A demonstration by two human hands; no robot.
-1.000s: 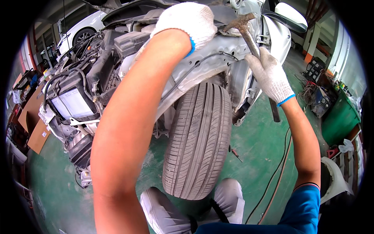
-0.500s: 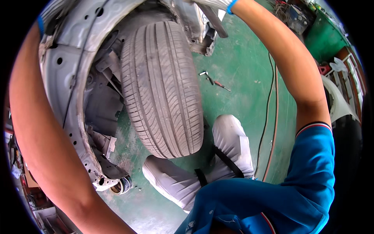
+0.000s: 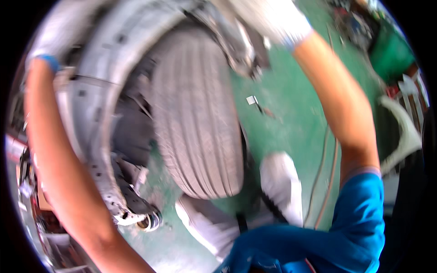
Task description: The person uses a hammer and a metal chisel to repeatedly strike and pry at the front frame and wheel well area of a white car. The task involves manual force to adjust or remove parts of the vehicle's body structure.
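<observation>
My left hand [image 3: 61, 34], in a white glove with a blue cuff, is at the upper left beside the grey car body panel [image 3: 93, 113]. Motion smears it, and its fingers cannot be made out. At the top, right of centre, my white-gloved right hand [image 3: 277, 20] is above the bare metal front end [image 3: 243, 52]. Its fingers run past the upper edge and are blurred too. Between my arms a car tyre [image 3: 198, 123] stands upright in the open wheel arch, tread toward me. Whether either hand grips anything is hidden.
My feet in white shoe covers [image 3: 280, 177] flank the tyre's lower end. Small tools [image 3: 260, 108] lie on the green floor to its right. Hoses [image 3: 330, 177] run farther right, near a green bin [image 3: 391, 52] and a pale fender panel [image 3: 403, 132]. A can [image 3: 152, 222] stands below the arch.
Both gloved hands show more fully than before, while the car, tyre and floor have shifted down and slightly right in view. The picture has become blurred.
</observation>
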